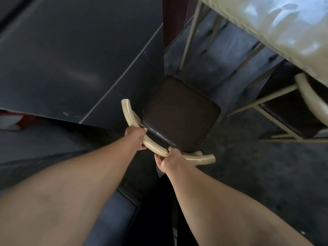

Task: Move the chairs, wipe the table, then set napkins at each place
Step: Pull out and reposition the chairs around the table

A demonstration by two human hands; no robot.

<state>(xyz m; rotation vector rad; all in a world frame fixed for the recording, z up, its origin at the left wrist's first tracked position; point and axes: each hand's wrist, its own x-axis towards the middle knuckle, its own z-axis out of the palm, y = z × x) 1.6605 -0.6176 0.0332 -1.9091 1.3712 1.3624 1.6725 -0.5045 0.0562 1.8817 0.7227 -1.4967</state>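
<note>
A chair with a dark brown square seat and a curved cream backrest stands on the dark floor below me. My left hand grips the left half of the backrest rail. My right hand grips the rail right of its middle. The table, covered in a pale glossy cloth, runs across the upper right corner. The chair stands clear of the table's edge, to its lower left. A second chair of the same kind sits partly under the table at the right, and only part of its backrest shows.
A large dark grey glossy slab fills the upper left, its edge close to the chair's left side. A dark red post stands at top centre. Thin cream chair or table legs rise beneath the table. Something red and white lies at far left.
</note>
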